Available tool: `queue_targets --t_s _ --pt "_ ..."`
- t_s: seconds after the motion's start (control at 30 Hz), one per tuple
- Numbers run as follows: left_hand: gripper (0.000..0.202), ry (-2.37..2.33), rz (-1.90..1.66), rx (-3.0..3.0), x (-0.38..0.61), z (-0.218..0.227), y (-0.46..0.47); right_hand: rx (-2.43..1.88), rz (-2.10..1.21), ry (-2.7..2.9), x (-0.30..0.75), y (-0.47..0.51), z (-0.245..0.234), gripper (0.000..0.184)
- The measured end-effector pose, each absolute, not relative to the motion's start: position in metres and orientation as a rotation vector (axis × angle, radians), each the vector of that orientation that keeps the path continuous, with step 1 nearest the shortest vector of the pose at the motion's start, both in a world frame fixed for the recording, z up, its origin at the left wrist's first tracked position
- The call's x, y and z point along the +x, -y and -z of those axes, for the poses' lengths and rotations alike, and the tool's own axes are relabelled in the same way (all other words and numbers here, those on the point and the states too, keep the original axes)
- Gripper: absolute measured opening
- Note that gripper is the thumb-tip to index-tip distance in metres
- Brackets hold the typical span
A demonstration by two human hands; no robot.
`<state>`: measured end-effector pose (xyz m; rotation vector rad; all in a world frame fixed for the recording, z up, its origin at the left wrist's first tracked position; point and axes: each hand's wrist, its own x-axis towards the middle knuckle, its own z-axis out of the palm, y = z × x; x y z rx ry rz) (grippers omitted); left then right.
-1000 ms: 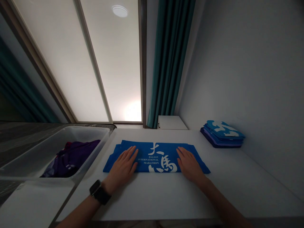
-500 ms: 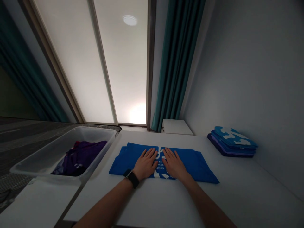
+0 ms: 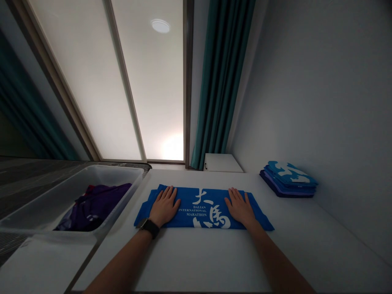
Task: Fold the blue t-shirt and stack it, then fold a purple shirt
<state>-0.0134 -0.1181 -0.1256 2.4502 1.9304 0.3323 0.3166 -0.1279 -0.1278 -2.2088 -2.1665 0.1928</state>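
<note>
A blue T-shirt (image 3: 186, 200) with white lettering and brush-stroke characters lies folded into a wide band on the white table. My left hand (image 3: 165, 206) rests flat on its left part, fingers spread; a dark watch (image 3: 148, 227) is on that wrist. Flat on the right part of the shirt is my right hand (image 3: 241, 207), its fingers also stretched out. Neither hand grips the cloth. The shirt's printed middle shows between the two hands.
To the left stands a clear plastic bin (image 3: 134, 185) with purple clothing (image 3: 94, 206) inside. A stack of folded blue and purple garments (image 3: 289, 179) sits at the right, near the wall. Behind the white table (image 3: 183, 257) are a white cabinet (image 3: 223, 162) and a teal curtain (image 3: 222, 90).
Both hands have slid apart over the shirt, the left one leftward and the right one rightward, uncovering the print. The view has shifted slightly to the right.
</note>
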Motion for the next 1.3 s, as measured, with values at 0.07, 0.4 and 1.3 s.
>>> queue_targets --t_s 0.07,0.4,1.3 --pt "0.061 -1.911 -0.332 2.463 -0.021 0.126 0.117 -2.209 -0.161 2.164 0.326 0.128 0.131 0.069" --pt "0.059 -1.992 -0.29 2.476 -0.046 0.123 0.119 -2.32 -0.126 1.98 0.359 0.128 0.137 0.065" --pt "0.045 -1.888 -0.682 2.497 -0.062 0.099 0.108 -1.921 0.044 1.848 0.382 0.116 0.161 0.052"
